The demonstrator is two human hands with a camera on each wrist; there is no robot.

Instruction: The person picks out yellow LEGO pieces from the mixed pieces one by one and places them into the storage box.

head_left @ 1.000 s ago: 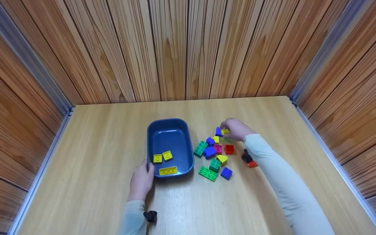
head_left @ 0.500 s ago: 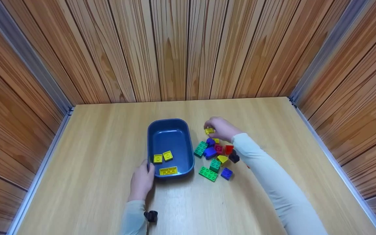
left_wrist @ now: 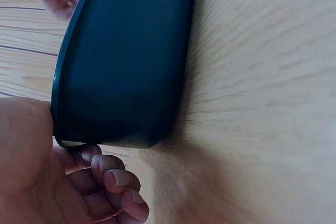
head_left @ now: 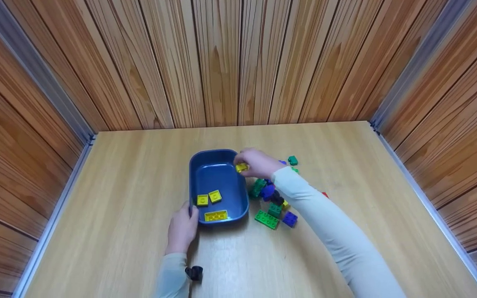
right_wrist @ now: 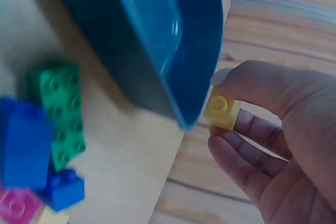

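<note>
My right hand [head_left: 258, 162] pinches a yellow toy brick [right_wrist: 221, 109] between thumb and fingers, at the far right corner of a dark blue plastic tub [head_left: 220, 176]. In the right wrist view the brick is beside the tub's rim. My left hand [head_left: 181, 227] grips the near left corner of the tub; in the left wrist view its thumb lies over the rim and the fingers [left_wrist: 122, 178] curl below. Inside the tub lie two small yellow bricks [head_left: 215, 196] and a longer yellow brick [head_left: 216, 215], all near its front end.
Right of the tub lies a loose group of bricks: green [head_left: 266, 219], blue [head_left: 290, 219], a pink one [right_wrist: 20, 205] and others, partly hidden under the right sleeve [head_left: 329, 223]. A small green brick [head_left: 292, 160] lies farther back. Wooden panels wall the table [head_left: 131, 186].
My right hand has carried the yellow brick leftward from the far side of the loose bricks to the tub's rim. The left hand keeps its grip on the tub.
</note>
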